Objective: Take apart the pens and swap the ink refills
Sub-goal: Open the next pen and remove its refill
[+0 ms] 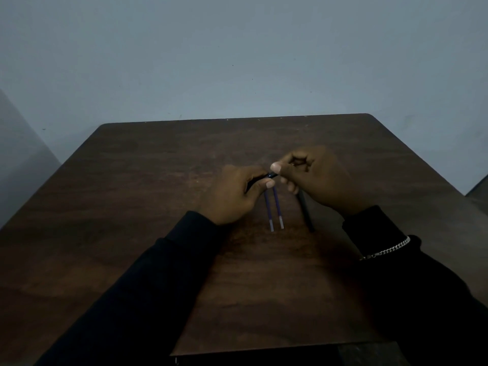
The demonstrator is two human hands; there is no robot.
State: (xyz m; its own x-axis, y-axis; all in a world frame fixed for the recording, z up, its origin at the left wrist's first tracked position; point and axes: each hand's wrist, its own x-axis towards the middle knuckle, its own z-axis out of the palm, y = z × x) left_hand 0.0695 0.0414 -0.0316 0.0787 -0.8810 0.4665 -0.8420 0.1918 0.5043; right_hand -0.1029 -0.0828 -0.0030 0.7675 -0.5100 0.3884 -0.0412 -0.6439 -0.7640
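Note:
Two thin purple ink refills (274, 210) lie side by side on the dark wooden table (158, 180), their pale ends toward me. A black pen barrel (306, 211) lies to their right, partly under my right hand. My left hand (235, 196) is closed around another black pen body (270, 176), held just above the refills. My right hand (317, 178) pinches the end of that same pen between thumb and forefinger. The two hands almost touch. Most of the held pen is hidden in my left palm.
The table stands against a plain grey-blue wall (237, 62). Black sleeves cover both forearms, and a silver chain bracelet (388, 249) sits on the right wrist. The table's near edge (264, 351) runs close to my body.

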